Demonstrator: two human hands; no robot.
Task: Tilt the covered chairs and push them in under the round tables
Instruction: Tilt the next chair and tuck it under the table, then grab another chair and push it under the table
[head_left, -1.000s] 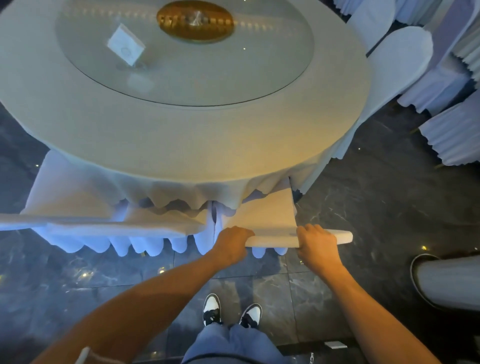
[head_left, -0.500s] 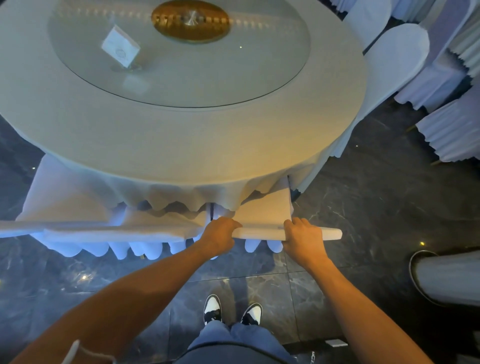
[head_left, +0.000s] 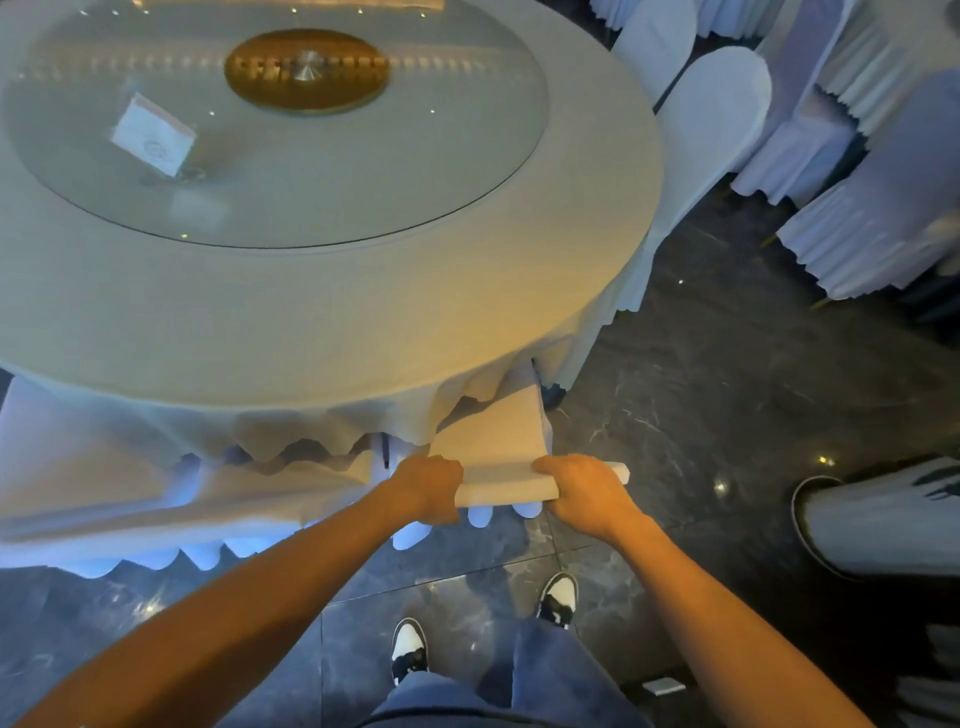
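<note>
Both hands, left hand (head_left: 428, 488) and right hand (head_left: 582, 493), grip the cloth-covered chair (head_left: 498, 457) by its padded top edge; the chair tilts forward, its backrest slanting under the round, scallop-skirted table (head_left: 363, 332).

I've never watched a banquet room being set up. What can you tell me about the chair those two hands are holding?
The covered chair wears a pale fabric cover with a scalloped hem hanging below its top edge. It is tilted toward the round table, its back sloping up under the tablecloth's overhang, which drapes over its far end. The left hand and right hand each grip the top edge, one near each end. Its legs and seat are hidden. Another covered chair leans likewise to its left.
</note>
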